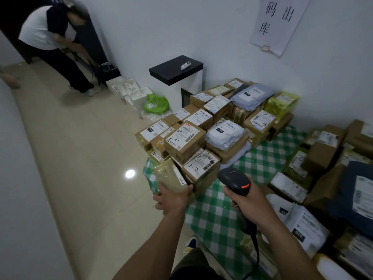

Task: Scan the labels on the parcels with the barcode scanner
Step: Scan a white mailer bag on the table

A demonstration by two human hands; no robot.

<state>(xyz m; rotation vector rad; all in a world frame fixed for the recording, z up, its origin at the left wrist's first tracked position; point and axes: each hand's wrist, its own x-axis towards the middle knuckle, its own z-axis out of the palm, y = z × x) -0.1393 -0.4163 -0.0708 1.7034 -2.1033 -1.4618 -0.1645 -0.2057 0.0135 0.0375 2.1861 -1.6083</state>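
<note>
Left hand (172,199): fingers and thumb wrapped over the near end of a tape-wrapped yellowish parcel (168,174), which leans against the near-left corner of the stack. Its white label shows only as a strip along the right edge, turned sideways. Right hand (249,202): closed round the handle of the black barcode scanner (234,179). The red lamp is lit and the head aims forward over the stack; whether a finger is on the trigger cannot be told. The cable (256,247) hangs from the handle past the near parcels. Just beside the held parcel sits a box marked "2 3" (201,166), with a box marked "241" (183,140) behind it, both label-up. The pile rests on a green checked cloth (214,211); more parcels (302,229) lie to the right. Beyond stand a black-topped cabinet (175,69) and another person (46,33), bent over.

Risks, as judged: with labels packed this close, the beam may read the "2 3" barcode instead of the held one. Glossy tape could glare and block a read. Pulling the leaning parcel may shift its neighbours. The cable could snag a box corner.
</note>
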